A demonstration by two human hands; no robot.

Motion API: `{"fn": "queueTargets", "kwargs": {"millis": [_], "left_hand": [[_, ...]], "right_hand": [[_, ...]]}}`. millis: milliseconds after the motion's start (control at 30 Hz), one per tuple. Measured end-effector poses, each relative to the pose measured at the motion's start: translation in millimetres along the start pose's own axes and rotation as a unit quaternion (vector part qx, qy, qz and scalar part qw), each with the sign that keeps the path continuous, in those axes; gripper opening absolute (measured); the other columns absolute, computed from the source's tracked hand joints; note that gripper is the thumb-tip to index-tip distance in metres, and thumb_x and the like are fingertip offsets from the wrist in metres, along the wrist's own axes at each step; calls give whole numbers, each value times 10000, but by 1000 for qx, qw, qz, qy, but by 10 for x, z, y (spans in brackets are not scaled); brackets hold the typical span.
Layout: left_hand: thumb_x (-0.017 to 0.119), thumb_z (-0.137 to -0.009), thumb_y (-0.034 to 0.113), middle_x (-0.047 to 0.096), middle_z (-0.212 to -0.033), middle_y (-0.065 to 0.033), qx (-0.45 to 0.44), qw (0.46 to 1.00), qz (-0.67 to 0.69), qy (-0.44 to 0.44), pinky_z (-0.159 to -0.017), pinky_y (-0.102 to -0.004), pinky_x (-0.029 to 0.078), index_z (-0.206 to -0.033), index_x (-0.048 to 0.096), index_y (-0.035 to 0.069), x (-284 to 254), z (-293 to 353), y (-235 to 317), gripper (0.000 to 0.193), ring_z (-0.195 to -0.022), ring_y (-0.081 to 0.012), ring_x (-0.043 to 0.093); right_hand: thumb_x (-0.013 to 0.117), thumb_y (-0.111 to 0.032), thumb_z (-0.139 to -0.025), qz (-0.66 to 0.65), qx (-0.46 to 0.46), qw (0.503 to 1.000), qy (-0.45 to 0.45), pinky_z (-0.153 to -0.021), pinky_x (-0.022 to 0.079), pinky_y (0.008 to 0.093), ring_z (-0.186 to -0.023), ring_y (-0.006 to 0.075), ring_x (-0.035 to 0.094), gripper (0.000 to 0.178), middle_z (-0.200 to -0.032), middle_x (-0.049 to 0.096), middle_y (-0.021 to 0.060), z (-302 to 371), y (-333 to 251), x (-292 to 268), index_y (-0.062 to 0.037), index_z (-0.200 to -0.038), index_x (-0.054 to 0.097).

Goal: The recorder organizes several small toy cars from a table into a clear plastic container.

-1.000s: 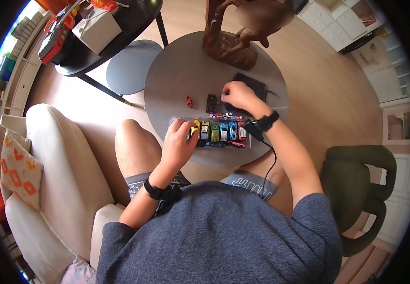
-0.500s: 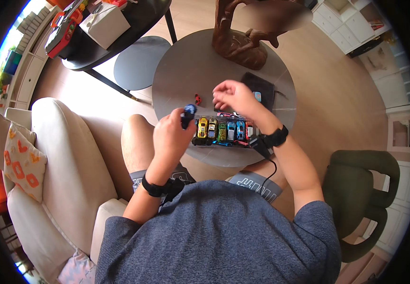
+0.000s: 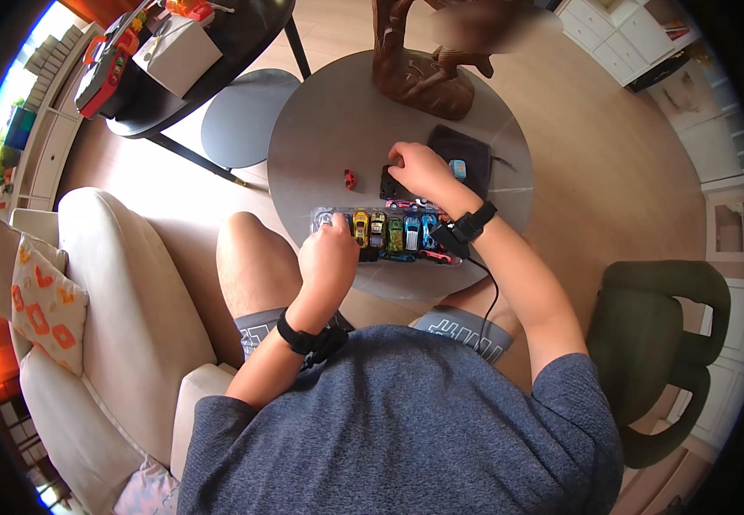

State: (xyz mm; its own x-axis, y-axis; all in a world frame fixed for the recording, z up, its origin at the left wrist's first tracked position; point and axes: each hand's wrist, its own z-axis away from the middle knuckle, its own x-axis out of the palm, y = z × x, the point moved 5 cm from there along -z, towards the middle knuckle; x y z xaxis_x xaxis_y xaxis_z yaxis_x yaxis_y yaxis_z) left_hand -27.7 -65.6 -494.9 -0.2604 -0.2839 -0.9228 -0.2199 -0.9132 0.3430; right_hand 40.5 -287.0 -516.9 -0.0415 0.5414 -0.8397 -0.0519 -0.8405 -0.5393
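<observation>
Over the left end of a clear tray (image 3: 318, 211), my left hand (image 3: 329, 257) is closed with its fingers pointing down; what they pinch is hidden. A row of toy cars fills the tray, among them a yellow car (image 3: 361, 230), a green car (image 3: 396, 233) and a light blue car (image 3: 412, 232). Behind the tray, my right hand (image 3: 428, 172) has its fingers closed at a black blocky object (image 3: 390, 182), whose kind I cannot make out. Pink and white toy cars lie just under the right wrist. A small red toy car (image 3: 349, 179) stands alone left of that hand.
A dark cloth pouch (image 3: 479, 178) with a light blue toy car (image 3: 458, 168) on it lies at the right of the round grey table (image 3: 320, 112). A brown wooden carving (image 3: 428, 86) stands at the back. A green chair (image 3: 646, 343) and pale sofa (image 3: 131, 283) flank me.
My left hand has come down to the tray's left end; the dark blue toy car it held up is out of sight. My right hand has closed at the black object.
</observation>
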Motion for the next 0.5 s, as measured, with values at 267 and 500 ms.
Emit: {"fn": "queueTargets", "kwargs": {"millis": [267, 500], "left_hand": [[671, -896, 127, 690, -893, -201, 35, 999, 8, 36, -700, -480, 580, -957, 590, 20, -20, 67, -1, 148, -817, -388, 704], [651, -897, 93, 657, -948, -179, 110, 984, 19, 139, -792, -435, 579, -997, 625, 5, -420, 101, 40, 135, -959, -353, 675]], "right_hand": [[790, -364, -809, 119, 59, 986, -97, -834, 584, 459, -972, 396, 721, 493, -1005, 747, 198, 15, -319, 76, 3, -1118, 679], [734, -224, -784, 123, 73, 984, -103, -747, 600, 453, -903, 368, 745, 416, -922, 735, 249, -45, -323, 104, 30, -1105, 660]]}}
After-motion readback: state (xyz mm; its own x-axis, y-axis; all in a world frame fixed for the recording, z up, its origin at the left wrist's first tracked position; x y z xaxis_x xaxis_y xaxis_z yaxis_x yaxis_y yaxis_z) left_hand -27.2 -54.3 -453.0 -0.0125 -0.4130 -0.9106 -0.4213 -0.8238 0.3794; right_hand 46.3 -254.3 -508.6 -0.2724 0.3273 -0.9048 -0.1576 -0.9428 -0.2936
